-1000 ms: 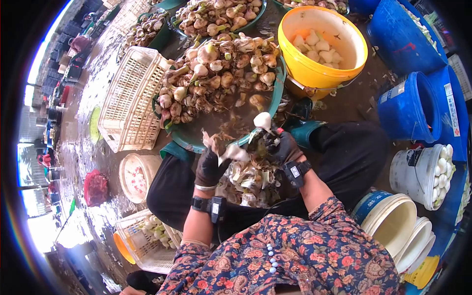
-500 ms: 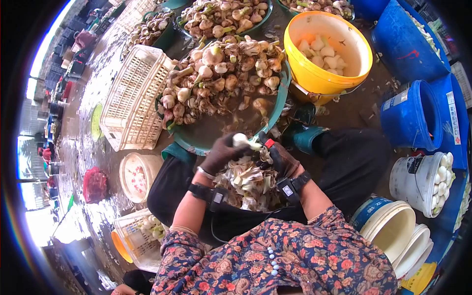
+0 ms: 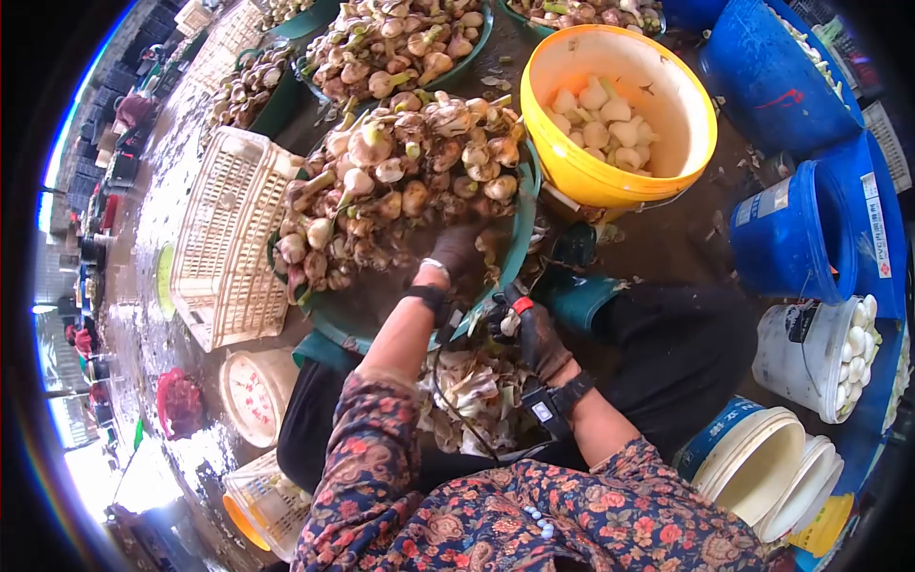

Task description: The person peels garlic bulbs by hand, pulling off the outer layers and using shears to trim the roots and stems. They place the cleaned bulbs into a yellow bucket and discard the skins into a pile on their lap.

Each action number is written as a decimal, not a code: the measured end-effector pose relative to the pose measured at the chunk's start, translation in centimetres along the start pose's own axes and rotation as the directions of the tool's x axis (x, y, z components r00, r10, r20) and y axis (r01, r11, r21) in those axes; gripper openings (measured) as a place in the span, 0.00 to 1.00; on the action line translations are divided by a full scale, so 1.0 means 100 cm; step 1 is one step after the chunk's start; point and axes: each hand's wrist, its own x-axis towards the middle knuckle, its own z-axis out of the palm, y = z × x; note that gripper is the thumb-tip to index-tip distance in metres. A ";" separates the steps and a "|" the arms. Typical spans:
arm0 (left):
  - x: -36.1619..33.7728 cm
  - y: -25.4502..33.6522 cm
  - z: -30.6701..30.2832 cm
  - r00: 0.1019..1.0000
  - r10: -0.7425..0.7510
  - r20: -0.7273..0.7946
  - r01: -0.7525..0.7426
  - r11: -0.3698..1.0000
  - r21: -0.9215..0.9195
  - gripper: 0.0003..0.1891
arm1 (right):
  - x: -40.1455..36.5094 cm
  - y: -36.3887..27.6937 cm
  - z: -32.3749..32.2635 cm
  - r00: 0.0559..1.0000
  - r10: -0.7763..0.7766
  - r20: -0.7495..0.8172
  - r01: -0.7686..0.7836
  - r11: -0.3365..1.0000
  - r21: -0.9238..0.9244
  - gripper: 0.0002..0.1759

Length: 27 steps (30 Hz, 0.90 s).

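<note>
My left hand (image 3: 454, 254), in a dark glove, reaches over the green tub (image 3: 527, 214) at the lower edge of the heap of unpeeled garlic bulbs (image 3: 415, 195). Motion smears its fingers, so I cannot see whether they grip a bulb. My right hand (image 3: 539, 341), also gloved and with a red band round a digit, is closed near the tub's front rim. A small pale bit shows at its fingers; what it holds I cannot make out. Below both hands lies a pile of papery garlic skins (image 3: 467, 405) between my legs.
A yellow bucket (image 3: 610, 195) with peeled garlic bulbs stands right of the tub. White plastic crates (image 3: 229, 238) are on the left. Farther right are a blue bucket (image 3: 786, 229), a white bucket (image 3: 796, 357) full of white bulbs, and several stacked pails (image 3: 753, 458). More garlic tubs stand beyond.
My left hand has moved forward from beside my right hand to the garlic heap. The whitish bulb it held is no longer in my hands. My right hand has shifted slightly down.
</note>
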 end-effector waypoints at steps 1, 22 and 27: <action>0.006 0.002 0.007 1.000 0.004 0.023 -0.006 0.997 0.076 0.29 | -0.006 -0.010 0.002 1.000 0.002 0.020 -0.003 1.000 0.029 0.23; -0.177 0.077 -0.034 0.990 -0.084 -0.115 0.001 0.813 -0.582 0.27 | -0.016 -0.003 0.008 0.843 -0.532 0.081 0.470 0.656 -0.591 0.20; -0.189 0.030 -0.019 0.986 -0.080 0.147 0.164 0.307 -0.937 0.25 | -0.031 -0.017 0.009 0.940 -0.258 0.222 0.328 0.861 -0.388 0.15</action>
